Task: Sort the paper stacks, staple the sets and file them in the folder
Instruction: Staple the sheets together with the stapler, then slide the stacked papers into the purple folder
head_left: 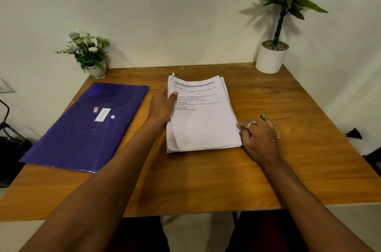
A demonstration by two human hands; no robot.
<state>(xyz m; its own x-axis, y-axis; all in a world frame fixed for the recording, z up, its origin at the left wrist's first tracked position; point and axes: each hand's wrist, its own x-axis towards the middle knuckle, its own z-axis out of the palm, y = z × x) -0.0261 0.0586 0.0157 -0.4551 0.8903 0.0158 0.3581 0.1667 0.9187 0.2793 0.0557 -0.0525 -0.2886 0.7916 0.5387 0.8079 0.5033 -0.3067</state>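
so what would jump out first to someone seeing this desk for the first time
Probably the stack of white printed papers at the centre of the wooden table, with the left hand on its left edge and the right hand at its lower right corner. Next, the shiny purple folder lying flat to the left. A tall potted plant stands at the far right corner and a small flower pot at the far left.

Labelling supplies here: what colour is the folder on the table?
Purple, with a small white label; the folder shows in the head view.
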